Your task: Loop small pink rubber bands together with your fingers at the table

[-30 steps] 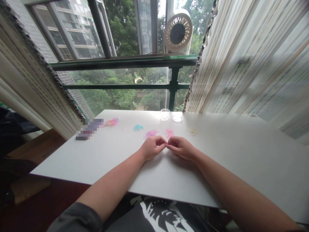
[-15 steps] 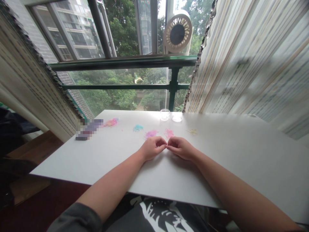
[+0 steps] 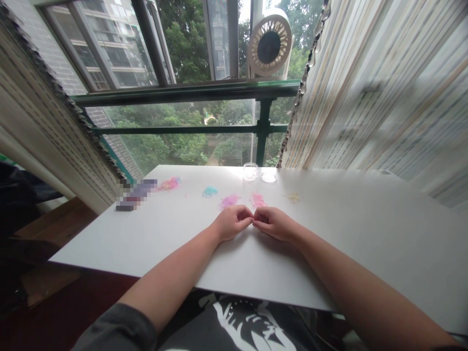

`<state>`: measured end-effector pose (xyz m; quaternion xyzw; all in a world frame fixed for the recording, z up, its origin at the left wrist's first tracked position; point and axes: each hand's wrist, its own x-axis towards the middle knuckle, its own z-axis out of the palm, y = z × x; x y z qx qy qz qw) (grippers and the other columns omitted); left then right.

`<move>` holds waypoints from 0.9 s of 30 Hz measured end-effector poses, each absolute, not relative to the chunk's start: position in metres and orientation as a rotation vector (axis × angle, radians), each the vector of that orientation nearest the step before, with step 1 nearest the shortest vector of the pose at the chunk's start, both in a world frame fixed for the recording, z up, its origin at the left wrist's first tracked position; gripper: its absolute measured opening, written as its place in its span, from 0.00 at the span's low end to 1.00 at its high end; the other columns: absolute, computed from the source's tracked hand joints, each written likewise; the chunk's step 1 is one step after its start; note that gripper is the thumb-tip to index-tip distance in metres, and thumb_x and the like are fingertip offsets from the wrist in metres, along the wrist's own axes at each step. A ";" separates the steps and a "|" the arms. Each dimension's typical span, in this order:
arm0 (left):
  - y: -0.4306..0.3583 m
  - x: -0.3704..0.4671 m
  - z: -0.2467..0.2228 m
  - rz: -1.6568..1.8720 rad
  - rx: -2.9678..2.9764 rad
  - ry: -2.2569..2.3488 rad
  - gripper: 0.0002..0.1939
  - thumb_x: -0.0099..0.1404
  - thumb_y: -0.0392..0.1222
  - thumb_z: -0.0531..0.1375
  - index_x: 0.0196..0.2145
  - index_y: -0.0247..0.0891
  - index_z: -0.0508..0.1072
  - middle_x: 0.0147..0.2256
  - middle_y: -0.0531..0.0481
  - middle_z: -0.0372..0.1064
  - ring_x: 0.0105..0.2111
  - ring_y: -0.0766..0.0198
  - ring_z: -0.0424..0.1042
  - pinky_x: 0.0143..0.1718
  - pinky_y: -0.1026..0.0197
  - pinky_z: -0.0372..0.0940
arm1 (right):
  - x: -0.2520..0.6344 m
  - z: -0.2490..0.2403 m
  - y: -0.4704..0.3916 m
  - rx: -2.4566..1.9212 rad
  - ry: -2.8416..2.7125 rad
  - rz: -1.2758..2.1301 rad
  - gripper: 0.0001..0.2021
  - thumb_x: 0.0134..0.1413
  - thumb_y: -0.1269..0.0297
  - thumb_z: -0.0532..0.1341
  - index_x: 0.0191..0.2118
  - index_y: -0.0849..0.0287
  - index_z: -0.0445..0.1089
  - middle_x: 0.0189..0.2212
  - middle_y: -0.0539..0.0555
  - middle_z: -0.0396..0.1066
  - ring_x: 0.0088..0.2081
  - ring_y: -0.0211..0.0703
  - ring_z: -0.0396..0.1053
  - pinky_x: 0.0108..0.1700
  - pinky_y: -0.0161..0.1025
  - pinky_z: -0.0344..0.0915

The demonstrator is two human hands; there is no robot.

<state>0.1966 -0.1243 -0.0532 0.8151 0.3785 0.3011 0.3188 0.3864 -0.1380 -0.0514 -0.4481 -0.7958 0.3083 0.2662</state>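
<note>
My left hand (image 3: 234, 223) and my right hand (image 3: 272, 223) meet fingertip to fingertip just over the white table (image 3: 153, 234). Both are closed in a pinch. Whatever lies between the fingertips is too small or too hidden to make out. Just beyond my left hand is a loose pile of small purple-pink pieces (image 3: 229, 201). A pile of pink pieces (image 3: 257, 199) lies right behind the fingertips. Farther off are a turquoise pile (image 3: 209, 192) and, to the right, a thin yellowish pile (image 3: 293, 197). The pieces look like tiny thin bands or loops.
At the far edge stand a clear round container (image 3: 250, 172) and a shallow clear dish or lid (image 3: 268, 177). A mixed pink, orange and blue pile (image 3: 170, 184) lies back left, beside a blurred-out dark object (image 3: 137, 195). A white fan (image 3: 269, 46) is at the window, above the green railing (image 3: 183, 92).
Both hands stay pinched together in almost the same place. The view has shifted very slightly.
</note>
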 end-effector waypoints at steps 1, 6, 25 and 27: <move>-0.124 0.196 -0.053 0.790 2.142 0.997 0.09 0.59 0.42 0.57 0.33 0.36 0.73 0.28 0.51 0.72 0.26 0.69 0.67 0.28 0.67 0.62 | 0.386 -0.051 -0.138 -1.210 -2.148 0.828 0.06 0.49 0.63 0.58 0.26 0.59 0.64 0.19 0.46 0.61 0.23 0.34 0.55 0.26 0.33 0.52; -0.123 0.196 -0.055 0.783 2.135 0.985 0.09 0.59 0.42 0.57 0.33 0.36 0.73 0.28 0.51 0.72 0.27 0.69 0.67 0.28 0.67 0.61 | 0.386 -0.051 -0.139 -1.208 -2.150 0.808 0.06 0.49 0.64 0.58 0.25 0.59 0.63 0.20 0.46 0.61 0.23 0.34 0.56 0.26 0.33 0.52; -0.123 0.196 -0.056 0.751 2.142 0.984 0.09 0.59 0.42 0.57 0.33 0.35 0.73 0.27 0.51 0.71 0.26 0.69 0.66 0.28 0.66 0.61 | 0.386 -0.051 -0.138 -1.213 -2.180 0.784 0.06 0.49 0.64 0.58 0.25 0.59 0.62 0.20 0.46 0.60 0.23 0.34 0.55 0.26 0.33 0.52; -0.123 0.196 -0.055 0.745 2.141 0.984 0.09 0.59 0.42 0.57 0.33 0.35 0.73 0.27 0.51 0.71 0.26 0.69 0.66 0.28 0.66 0.61 | 0.386 -0.051 -0.138 -1.213 -2.182 0.785 0.06 0.49 0.64 0.58 0.25 0.59 0.62 0.20 0.46 0.60 0.23 0.34 0.55 0.26 0.33 0.52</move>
